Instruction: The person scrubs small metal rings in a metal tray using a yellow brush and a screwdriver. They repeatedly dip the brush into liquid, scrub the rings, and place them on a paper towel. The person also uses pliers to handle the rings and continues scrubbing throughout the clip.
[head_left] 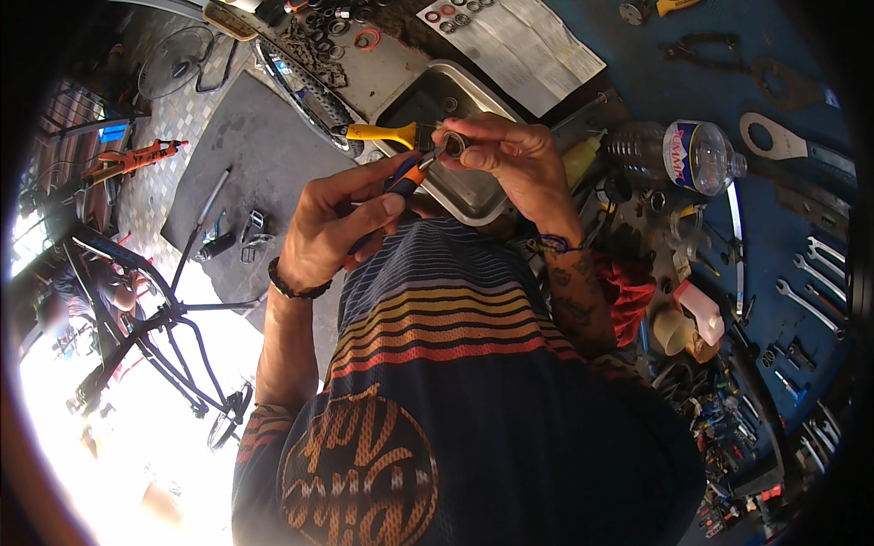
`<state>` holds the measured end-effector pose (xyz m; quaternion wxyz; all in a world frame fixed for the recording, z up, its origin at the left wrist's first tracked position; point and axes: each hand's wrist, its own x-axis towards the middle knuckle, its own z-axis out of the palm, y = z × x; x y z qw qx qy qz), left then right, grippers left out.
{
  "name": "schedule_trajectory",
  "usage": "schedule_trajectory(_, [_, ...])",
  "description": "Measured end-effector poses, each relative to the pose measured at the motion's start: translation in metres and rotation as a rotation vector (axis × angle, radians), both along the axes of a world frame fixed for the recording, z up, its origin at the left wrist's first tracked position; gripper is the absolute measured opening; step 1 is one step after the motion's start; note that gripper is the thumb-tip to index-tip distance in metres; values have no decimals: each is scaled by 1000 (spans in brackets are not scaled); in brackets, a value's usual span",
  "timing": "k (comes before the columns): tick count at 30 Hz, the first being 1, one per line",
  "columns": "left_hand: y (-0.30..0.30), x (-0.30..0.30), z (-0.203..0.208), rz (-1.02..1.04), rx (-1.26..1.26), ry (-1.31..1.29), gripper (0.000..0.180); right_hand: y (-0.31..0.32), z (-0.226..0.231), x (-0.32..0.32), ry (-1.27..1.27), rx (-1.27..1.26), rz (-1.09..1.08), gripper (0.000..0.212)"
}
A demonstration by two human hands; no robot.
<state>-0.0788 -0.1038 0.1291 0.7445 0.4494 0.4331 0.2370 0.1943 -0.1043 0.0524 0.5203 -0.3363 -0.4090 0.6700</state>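
Note:
My left hand is closed around pliers with orange and dark blue handles. Their tip reaches a small metal ring, which the fingertips of my right hand pinch; whether the jaws grip it is too small to tell. Just beyond the hands, a yellow-handled brush lies across the near-left rim of a metal tray. Part of the brush's bristle end is hidden beside my right fingers. In the tray sits another small ring.
A clear plastic bottle lies right of my right hand. Wrenches hang on the blue board at the right. A printed sheet bears several rings at the back. A bicycle frame stands at left, with a person behind it.

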Motion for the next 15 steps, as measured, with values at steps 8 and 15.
schedule_trajectory(8, [-18, 22, 6, 109, 216, 115, 57, -8, 1, -9, 100, -66, -108, 40])
schedule_trajectory(15, [-23, 29, -7, 118, 530, 251, 59, -10, -6, -12, 217, -9, -162, 38])
